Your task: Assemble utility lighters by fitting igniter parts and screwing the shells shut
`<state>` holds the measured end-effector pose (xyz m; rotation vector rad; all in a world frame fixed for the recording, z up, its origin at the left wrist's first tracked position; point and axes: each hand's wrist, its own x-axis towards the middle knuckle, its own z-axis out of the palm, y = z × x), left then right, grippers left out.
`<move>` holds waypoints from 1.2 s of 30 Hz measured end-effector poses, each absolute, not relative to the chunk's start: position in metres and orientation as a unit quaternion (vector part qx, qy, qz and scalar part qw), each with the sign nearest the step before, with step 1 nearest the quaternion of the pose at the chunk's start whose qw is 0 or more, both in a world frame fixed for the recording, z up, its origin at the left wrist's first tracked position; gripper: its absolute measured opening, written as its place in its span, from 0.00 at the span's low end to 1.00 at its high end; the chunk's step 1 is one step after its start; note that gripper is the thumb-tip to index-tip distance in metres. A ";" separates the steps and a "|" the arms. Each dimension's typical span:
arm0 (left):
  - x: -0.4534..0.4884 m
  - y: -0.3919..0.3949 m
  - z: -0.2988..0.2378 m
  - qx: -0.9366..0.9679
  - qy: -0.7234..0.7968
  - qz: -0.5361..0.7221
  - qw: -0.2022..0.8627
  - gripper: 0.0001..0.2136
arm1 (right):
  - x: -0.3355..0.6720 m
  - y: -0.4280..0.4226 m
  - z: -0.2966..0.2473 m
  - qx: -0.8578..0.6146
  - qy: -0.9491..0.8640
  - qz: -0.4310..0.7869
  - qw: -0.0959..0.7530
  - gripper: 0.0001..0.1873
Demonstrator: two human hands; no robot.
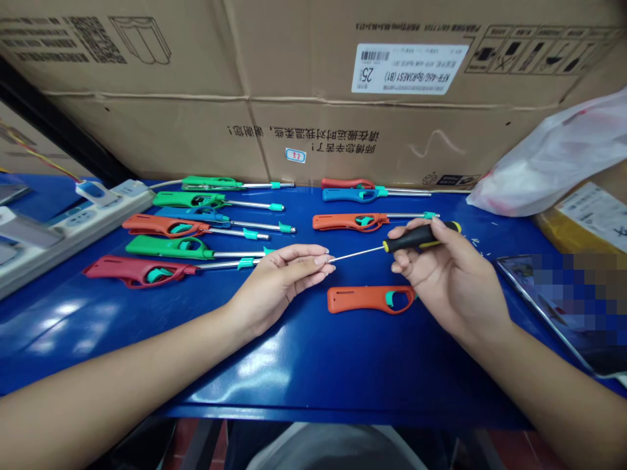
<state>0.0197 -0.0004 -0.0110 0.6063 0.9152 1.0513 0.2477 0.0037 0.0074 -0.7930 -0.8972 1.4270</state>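
My right hand is closed around the black and yellow handle of a screwdriver, its thin shaft pointing left. At the screwdriver's tip, the thumb and fingers of my left hand are pinched together. Whatever sits between those fingertips is too small to make out. Below the screwdriver, an orange gas lighter with a green trigger lies on the blue table; its right end is hidden behind my right hand. Just above the screwdriver lies another orange lighter with a metal neck.
Several long-necked lighters lie in a column on the left. A red one and a blue one lie at the back. Around them are a power strip, a large carton, a plastic bag and a phone.
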 end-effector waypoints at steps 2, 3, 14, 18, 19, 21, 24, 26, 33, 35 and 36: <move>0.020 -0.001 -0.011 0.275 0.414 0.476 0.726 0.06 | 0.248 0.003 0.008 -0.341 -0.387 0.616 0.596 0.12; 0.020 -0.001 -0.011 0.275 0.414 0.476 0.726 0.06 | 0.248 0.003 0.008 -0.340 -0.387 0.616 0.596 0.12; 0.020 0.000 -0.011 0.273 0.414 0.475 0.727 0.06 | 0.247 0.004 0.008 -0.350 -0.389 0.611 0.594 0.11; 0.020 0.000 -0.011 0.279 0.411 0.473 0.728 0.06 | 0.247 0.003 0.008 -0.358 -0.388 0.606 0.595 0.12; 0.020 0.000 -0.011 0.278 0.413 0.473 0.727 0.06 | 0.247 0.003 0.009 -0.361 -0.386 0.606 0.595 0.11; 0.020 0.000 -0.011 0.275 0.417 0.472 0.726 0.06 | 0.247 0.004 0.009 -0.367 -0.383 0.604 0.594 0.11; 0.019 0.000 -0.011 0.273 0.418 0.473 0.726 0.06 | 0.247 0.004 0.009 -0.369 -0.383 0.604 0.593 0.11; 0.019 0.000 -0.011 0.276 0.415 0.473 0.727 0.06 | 0.247 0.004 0.009 -0.366 -0.384 0.605 0.593 0.11; 0.019 -0.001 -0.011 0.282 0.409 0.472 0.729 0.06 | 0.246 0.003 0.010 -0.366 -0.383 0.606 0.594 0.10; 0.020 -0.001 -0.011 0.280 0.412 0.472 0.727 0.06 | 0.246 0.003 0.010 -0.370 -0.385 0.602 0.594 0.10; 0.020 -0.001 -0.011 0.280 0.414 0.472 0.727 0.06 | 0.246 0.003 0.010 -0.372 -0.387 0.600 0.594 0.10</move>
